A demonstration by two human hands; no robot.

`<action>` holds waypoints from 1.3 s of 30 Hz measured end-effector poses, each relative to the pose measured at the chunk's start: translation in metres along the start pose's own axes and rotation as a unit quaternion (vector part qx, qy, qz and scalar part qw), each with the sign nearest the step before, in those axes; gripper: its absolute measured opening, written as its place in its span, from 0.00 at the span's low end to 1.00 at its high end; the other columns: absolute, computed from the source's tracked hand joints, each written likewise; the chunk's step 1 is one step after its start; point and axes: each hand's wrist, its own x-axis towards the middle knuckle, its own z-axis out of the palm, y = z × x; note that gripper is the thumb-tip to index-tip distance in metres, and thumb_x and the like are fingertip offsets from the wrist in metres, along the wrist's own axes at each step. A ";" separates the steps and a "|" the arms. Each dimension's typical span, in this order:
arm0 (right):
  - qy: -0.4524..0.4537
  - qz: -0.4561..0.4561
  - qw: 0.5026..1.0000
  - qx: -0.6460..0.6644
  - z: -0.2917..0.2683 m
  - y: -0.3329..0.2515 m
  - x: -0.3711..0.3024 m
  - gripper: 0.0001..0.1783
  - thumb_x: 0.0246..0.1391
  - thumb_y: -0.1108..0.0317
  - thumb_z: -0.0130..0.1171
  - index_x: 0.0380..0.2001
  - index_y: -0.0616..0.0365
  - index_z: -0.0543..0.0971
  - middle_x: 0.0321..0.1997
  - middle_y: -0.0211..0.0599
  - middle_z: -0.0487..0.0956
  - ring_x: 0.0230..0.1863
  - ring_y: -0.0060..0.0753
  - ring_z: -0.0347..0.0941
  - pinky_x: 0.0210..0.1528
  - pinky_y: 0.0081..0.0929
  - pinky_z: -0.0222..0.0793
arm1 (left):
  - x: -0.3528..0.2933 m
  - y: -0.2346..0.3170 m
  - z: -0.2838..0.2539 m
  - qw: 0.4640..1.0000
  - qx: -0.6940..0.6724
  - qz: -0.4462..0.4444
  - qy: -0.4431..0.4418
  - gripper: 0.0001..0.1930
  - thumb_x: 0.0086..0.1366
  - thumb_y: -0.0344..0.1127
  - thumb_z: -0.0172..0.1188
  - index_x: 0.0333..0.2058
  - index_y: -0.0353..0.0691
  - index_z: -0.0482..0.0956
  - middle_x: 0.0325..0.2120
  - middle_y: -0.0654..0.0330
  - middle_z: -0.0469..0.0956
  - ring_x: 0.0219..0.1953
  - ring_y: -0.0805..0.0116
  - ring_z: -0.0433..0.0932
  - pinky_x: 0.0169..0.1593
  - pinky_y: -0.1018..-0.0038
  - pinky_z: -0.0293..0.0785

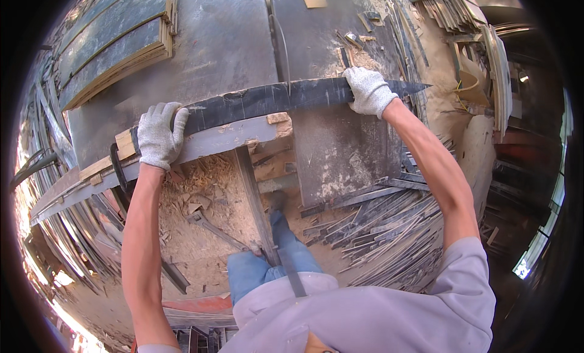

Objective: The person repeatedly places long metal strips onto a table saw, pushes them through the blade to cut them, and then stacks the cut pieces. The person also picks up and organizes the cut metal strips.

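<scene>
A long, dark-faced plywood strip (243,102) lies crosswise over the metal saw table, tapering to a point at the right. My left hand (159,135), in a pale knitted glove, grips its left end, thumb on the near side. Gloved the same way, my right hand (369,92) closes over the strip toward the pointed end, its fingertips at the far edge. Between my hands, a thin curved saw blade (281,45) stands in the table slot and meets the strip's far edge. A light wooden block (125,144) sits beside my left hand, next to a black clamp (117,167).
Stacked plywood panels (115,48) lie at the far left of the saw table (213,55). Small offcuts (359,39) and sawdust litter its far right. Loose strips (383,231) pile up below right. A wooden post (255,201) rises near my legs, beside sawdust (188,243).
</scene>
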 end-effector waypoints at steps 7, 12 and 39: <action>0.009 0.030 0.999 -0.015 0.002 -0.008 -0.014 0.22 0.42 0.71 0.66 0.44 0.62 0.78 0.43 0.55 0.82 0.48 0.58 0.81 0.51 0.48 0.78 | -0.007 0.005 -0.009 1.000 0.011 0.007 0.015 0.13 0.73 0.48 0.57 0.40 0.45 0.82 0.37 0.54 0.82 0.44 0.48 0.79 0.49 0.55 0.72; -0.002 0.054 0.999 0.010 -0.018 -0.023 -0.030 0.20 0.44 0.72 0.66 0.44 0.62 0.79 0.42 0.56 0.83 0.47 0.59 0.82 0.50 0.48 0.78 | -0.012 0.007 -0.016 1.000 0.025 -0.005 0.008 0.14 0.73 0.49 0.56 0.40 0.47 0.83 0.38 0.56 0.83 0.44 0.51 0.79 0.50 0.56 0.72; 0.016 0.219 0.588 0.778 -0.060 -0.098 -0.334 0.30 0.44 0.61 0.80 0.51 0.59 0.81 0.41 0.30 0.83 0.42 0.24 0.80 0.49 0.29 0.79 | -0.139 0.098 -0.032 0.999 0.010 -0.032 -0.015 0.16 0.71 0.49 0.61 0.46 0.43 0.81 0.39 0.54 0.82 0.46 0.51 0.79 0.58 0.54 0.71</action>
